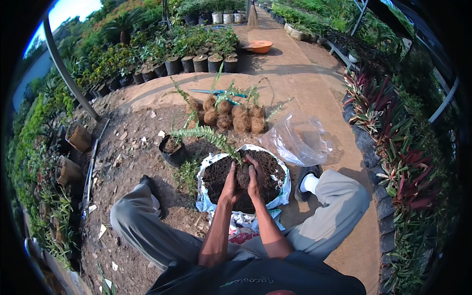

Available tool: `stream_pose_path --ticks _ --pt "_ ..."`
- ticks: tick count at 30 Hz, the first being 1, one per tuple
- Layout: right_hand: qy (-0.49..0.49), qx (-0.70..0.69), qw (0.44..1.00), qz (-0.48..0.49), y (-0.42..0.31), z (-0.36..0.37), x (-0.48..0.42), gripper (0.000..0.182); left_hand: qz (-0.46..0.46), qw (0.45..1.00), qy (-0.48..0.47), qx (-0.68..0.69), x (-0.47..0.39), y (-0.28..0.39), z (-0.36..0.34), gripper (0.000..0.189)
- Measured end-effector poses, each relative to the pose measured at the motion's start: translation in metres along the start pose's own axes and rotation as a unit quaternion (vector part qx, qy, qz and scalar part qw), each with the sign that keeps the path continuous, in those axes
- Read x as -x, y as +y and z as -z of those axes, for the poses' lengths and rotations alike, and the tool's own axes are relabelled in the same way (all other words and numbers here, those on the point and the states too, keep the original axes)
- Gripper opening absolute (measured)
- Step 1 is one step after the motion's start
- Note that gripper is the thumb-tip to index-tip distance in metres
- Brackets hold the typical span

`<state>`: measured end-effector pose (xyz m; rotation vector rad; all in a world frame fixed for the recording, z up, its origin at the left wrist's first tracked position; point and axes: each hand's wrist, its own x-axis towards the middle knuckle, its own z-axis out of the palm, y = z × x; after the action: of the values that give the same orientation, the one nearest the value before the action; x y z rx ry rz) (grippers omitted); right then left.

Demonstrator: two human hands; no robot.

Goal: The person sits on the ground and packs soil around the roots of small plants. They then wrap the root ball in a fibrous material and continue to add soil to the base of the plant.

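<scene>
Between my left hand (230, 185) and my right hand (256, 178) is a dark ball of soil (243, 176), cupped from both sides. A fern (214, 138) rises from its top, its long frond arching to the left. Both hands are over an opened white sack (202, 177) filled with dark, fibrous potting soil (217, 173). Beyond the sack stand several coir-wrapped root balls (241, 120) in a cluster, some with fern fronds. The undersides of my fingers and the bottom of the soil ball are partly hidden.
A black pot with soil (173, 151) stands left of the sack. To the right lies a clear plastic bag (302, 142). Blue-green handled shears (217, 92) lie behind the root balls. Farther off are an orange basin (258, 46), a broom (253, 16) and rows of bagged plants (201, 63).
</scene>
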<state>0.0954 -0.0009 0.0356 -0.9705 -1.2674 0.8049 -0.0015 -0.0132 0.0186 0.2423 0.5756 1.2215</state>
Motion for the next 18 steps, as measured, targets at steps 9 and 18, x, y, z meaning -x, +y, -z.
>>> stream_pose_path --ticks 9,18 --pt "0.01 0.093 0.994 0.056 0.003 -0.004 0.004 0.044 -0.13 0.989 0.023 -0.061 -0.006 -0.009 -0.004 0.053" --pt "0.021 0.057 0.997 0.039 0.02 0.002 0.018 0.038 -0.118 0.972 0.064 -0.193 0.017 -0.009 -0.022 0.06"
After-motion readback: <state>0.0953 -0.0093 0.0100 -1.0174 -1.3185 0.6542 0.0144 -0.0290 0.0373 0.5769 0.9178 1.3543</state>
